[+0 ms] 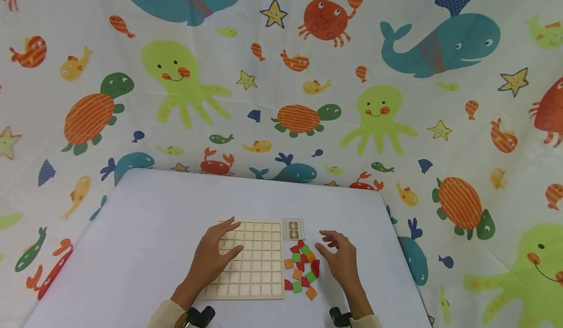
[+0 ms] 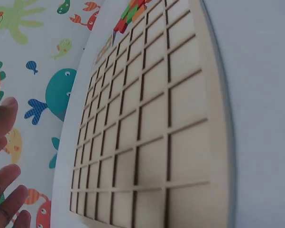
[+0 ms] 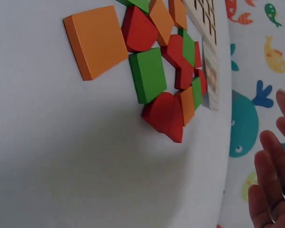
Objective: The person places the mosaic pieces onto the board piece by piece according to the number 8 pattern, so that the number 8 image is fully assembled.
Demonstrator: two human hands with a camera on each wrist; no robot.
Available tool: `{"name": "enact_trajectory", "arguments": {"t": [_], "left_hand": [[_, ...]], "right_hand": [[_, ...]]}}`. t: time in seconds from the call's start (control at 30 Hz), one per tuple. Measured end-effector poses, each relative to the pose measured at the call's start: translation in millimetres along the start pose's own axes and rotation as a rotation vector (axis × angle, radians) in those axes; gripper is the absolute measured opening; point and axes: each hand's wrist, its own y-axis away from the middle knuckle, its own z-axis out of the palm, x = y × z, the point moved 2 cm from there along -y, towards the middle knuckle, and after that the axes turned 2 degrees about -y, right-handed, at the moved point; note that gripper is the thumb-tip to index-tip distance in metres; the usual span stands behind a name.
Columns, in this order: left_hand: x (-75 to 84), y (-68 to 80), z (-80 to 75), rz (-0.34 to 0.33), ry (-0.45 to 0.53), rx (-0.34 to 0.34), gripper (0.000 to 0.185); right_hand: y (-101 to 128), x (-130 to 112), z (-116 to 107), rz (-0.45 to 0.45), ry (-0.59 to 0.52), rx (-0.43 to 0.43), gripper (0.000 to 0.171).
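Note:
My left hand [image 1: 216,251] hovers over the left part of a pale wooden grid board [image 1: 256,262], thumb and fingers spread and holding nothing. In the left wrist view its fingers [image 2: 7,183] show at the left edge, apart from the board. My right hand [image 1: 341,255] is held above the table, just right of a loose group of coloured blocks, its fingers loosely bent around nothing. Among the blocks are orange squares [image 3: 97,42], green squares [image 3: 148,75] and red rounded pieces [image 3: 165,114]. The grid's visible cells hold no blocks.
A small pattern card [image 1: 293,229] with a printed grid and coloured design lies at the board's upper right corner, behind the blocks. All of it rests on a white table [image 1: 145,240]. A sea-animal cloth [image 1: 264,88] hangs behind the table's far edge.

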Motion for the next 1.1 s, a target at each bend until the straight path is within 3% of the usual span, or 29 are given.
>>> {"name": "enact_trajectory", "arguments": {"t": [0.23, 0.57, 0.8, 1.1], "left_hand": [[-35.3, 26.2, -10.8, -0.077, -0.029, 0.022, 0.061], [-69.8, 52.5, -18.8, -0.13, -0.044, 0.004, 0.058], [-78.7, 55.2, -19.2, -0.129, -0.033, -0.03, 0.061], [-78.9, 58.1, -14.2, -0.122, -0.063, -0.051, 0.062]], "right_hand": [[-3, 10, 23, 0.074, -0.015, -0.036, 0.025], [-7, 19, 39, 0.138, -0.006, -0.091, 0.022], [-11, 22, 46, 0.149, 0.022, -0.106, 0.024], [-18, 20, 59, 0.078, 0.092, -0.101, 0.025]]}}
